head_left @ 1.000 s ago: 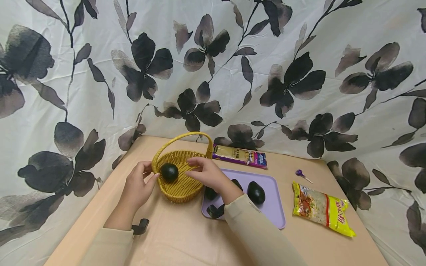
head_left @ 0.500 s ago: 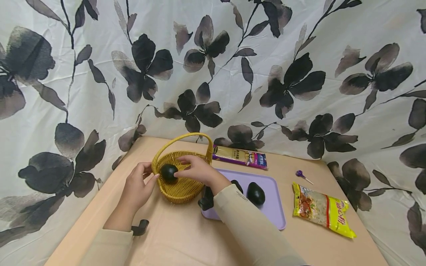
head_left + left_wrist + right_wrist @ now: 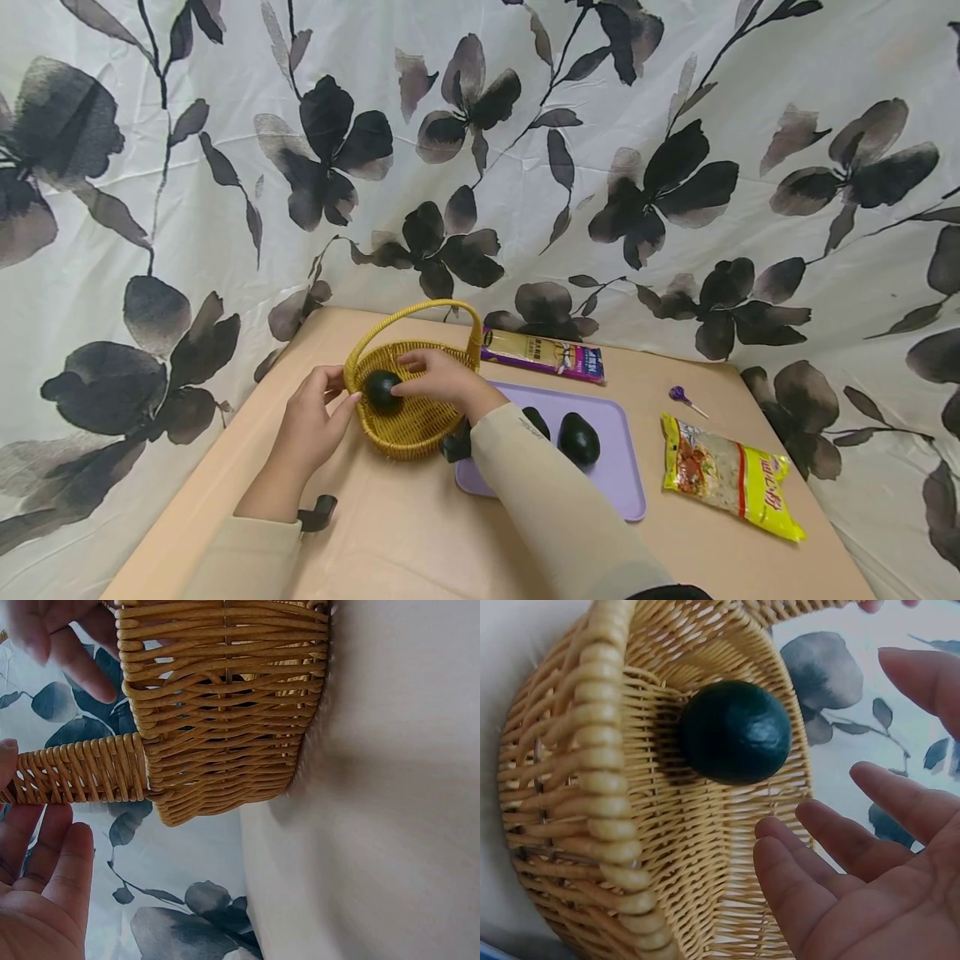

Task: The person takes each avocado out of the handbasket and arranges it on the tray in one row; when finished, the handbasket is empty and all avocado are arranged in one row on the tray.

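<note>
A yellow wicker basket (image 3: pixel 408 432) with an arched handle stands on the table, and one dark green avocado (image 3: pixel 380 390) lies inside it, toward the left. My left hand (image 3: pixel 313 425) holds the handle low on the left side; in the left wrist view its thumb and fingers lie on opposite sides of the woven handle (image 3: pixel 82 771). Over the basket's opening, my right hand (image 3: pixel 444 385) has its fingers spread and nothing between them. The right wrist view shows a gap between those fingertips (image 3: pixel 769 829) and the avocado (image 3: pixel 736 733).
Right of the basket lies a lilac tray (image 3: pixel 621 487) bearing avocados (image 3: pixel 578 439), partly hidden by my right sleeve (image 3: pixel 551 500). Behind it is a purple-and-gold packet (image 3: pixel 543 354). A purple lollipop (image 3: pixel 678 394) and a yellow food bag (image 3: pixel 731 475) lie farther right.
My right hand has moved left across the basket, bringing its fingers nearer the avocado. The left hand, basket and tray stay in place.
</note>
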A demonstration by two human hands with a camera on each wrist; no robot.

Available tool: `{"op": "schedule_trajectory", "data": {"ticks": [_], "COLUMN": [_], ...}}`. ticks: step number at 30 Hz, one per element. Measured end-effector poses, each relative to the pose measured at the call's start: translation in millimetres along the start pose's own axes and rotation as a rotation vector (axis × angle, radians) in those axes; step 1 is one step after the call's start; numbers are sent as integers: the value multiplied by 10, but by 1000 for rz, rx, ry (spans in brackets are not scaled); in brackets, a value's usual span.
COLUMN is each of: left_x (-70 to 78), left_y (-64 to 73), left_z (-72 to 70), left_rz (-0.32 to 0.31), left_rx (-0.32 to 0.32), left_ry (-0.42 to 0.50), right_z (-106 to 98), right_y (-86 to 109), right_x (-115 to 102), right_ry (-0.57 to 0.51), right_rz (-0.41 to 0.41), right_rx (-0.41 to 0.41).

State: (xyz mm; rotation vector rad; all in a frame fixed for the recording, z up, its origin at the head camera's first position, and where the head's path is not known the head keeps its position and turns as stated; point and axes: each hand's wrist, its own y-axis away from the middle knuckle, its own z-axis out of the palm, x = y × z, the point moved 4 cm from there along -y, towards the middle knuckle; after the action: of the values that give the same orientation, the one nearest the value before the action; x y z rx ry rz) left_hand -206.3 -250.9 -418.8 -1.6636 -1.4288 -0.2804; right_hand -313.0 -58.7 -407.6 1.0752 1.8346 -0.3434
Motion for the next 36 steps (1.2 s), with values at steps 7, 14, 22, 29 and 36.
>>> {"op": "schedule_trajectory", "data": {"ticks": [7,14,22,29,36], "left_x": [5,7,-2,-3,-16], "left_y": [3,24,0,-5,-10], "left_z": [7,8,-3,-5,10], "left_rz": [-3,-15,3,-11,-6], "left_rx": [3,-7,-1,-13,-3], "left_ry": [-5,2,4,-2,-3], "right_z": [33,133,242,382,493], "right_y": [-83,-153,-212,-241,-311], "right_x": [34,75,138,159,188], "right_ry": [45,15,-63,-160,-311], "right_rz": [10,19,54,71,94], "right_rx": [-13,-30,-22,-34,-42]}}
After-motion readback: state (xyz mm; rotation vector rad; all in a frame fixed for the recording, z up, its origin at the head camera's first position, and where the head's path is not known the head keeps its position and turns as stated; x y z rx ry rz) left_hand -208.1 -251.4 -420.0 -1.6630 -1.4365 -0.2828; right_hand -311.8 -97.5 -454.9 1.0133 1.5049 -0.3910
